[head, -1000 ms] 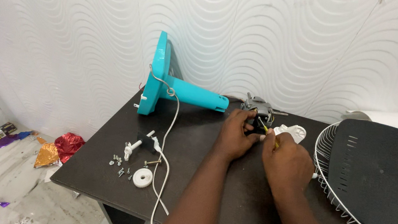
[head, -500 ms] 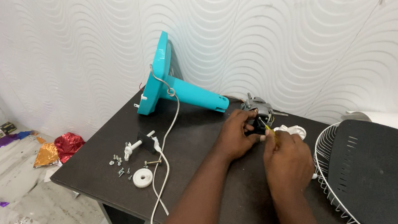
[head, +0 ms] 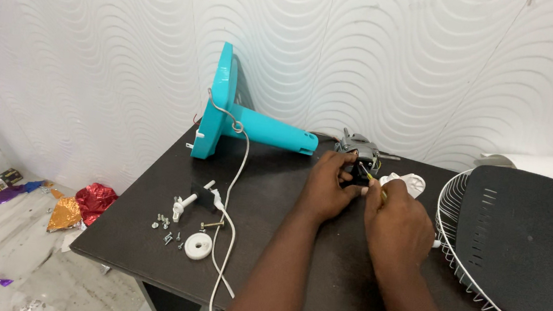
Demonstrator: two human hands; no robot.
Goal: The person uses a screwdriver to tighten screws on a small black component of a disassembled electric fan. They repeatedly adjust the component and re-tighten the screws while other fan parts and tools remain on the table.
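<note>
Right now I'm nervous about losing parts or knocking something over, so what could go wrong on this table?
The loose screws and white washer lie near the table's front edge, so a nudge could send them to the floor. The white cord trails off that edge beside them; snagging it could drag them along. The right hand works a screwdriver close to the left hand, so a slip could jab fingers.

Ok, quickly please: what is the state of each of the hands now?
Left hand: closed on the small fan motor.
Right hand: closed on a thin screwdriver.
</note>
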